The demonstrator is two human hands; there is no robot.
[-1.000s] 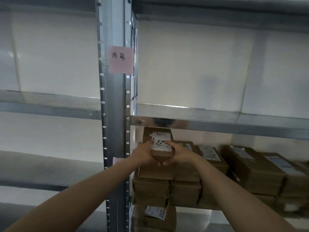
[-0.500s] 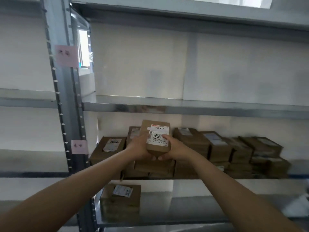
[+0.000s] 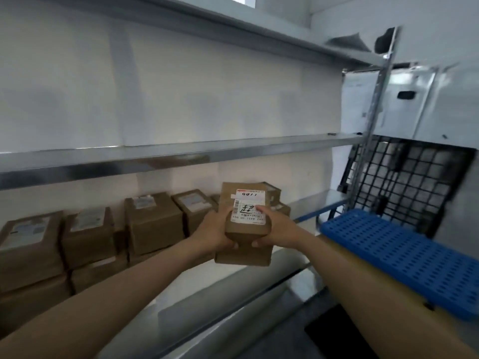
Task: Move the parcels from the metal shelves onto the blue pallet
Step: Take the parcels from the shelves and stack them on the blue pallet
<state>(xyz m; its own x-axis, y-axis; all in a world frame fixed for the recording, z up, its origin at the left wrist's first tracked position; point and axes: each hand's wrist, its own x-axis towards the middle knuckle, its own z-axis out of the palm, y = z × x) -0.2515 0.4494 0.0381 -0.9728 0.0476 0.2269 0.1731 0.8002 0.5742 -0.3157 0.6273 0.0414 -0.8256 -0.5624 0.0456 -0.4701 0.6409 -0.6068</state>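
Two stacked brown parcels with a white label on the upper one are held in the air in front of the metal shelves. My left hand grips their left side and my right hand grips their right side, thumbs on top. The blue pallet lies to the right, just past my right forearm. Several more brown parcels sit in a row on the shelf behind and to the left of the held ones.
A black wire grid leans behind the pallet. A shelf upright stands between the shelves and the pallet. White panels fill the upper right. Lower shelf boards run below my arms.
The view has swung right, bringing the blue pallet into sight. Both hands have carried the two parcels off the shelf stack and to the right.
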